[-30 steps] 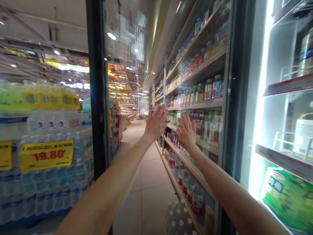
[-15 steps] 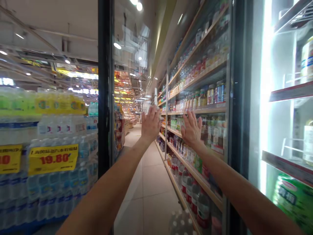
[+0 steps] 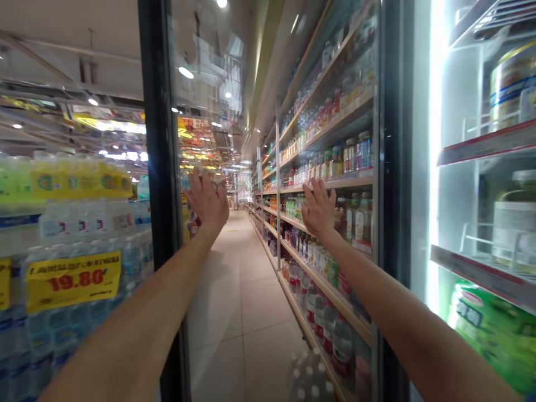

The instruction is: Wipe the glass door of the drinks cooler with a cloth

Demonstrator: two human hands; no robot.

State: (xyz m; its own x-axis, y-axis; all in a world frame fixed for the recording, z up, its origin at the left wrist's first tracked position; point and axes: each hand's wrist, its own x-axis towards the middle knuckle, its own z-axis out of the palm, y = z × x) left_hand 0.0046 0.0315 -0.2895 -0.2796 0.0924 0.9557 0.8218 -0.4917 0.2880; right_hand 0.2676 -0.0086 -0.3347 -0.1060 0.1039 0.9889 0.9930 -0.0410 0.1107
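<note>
Both my arms reach forward against an open glass cooler door [image 3: 218, 290] with a black frame. My right hand [image 3: 318, 209] lies flat on the glass with its fingers spread, near the door's hinge side. My left hand [image 3: 208, 198] is also up against the pane, further left, with something whitish and small pressed under its fingers; I cannot make out what it is. Through the glass I see the aisle floor and shelves of bottled drinks.
Lit cooler shelves [image 3: 481, 268] with jars and green packs stand open at the right. Stacked packs of water bottles with a yellow 19.80 price sign [image 3: 73, 279] fill the left. A pack of white-capped bottles [image 3: 310, 379] sits low in front of me.
My left hand slid left across the glass, away from my right hand. The right hand stayed in nearly the same spot. The view swung slightly, with the door frame shifting left.
</note>
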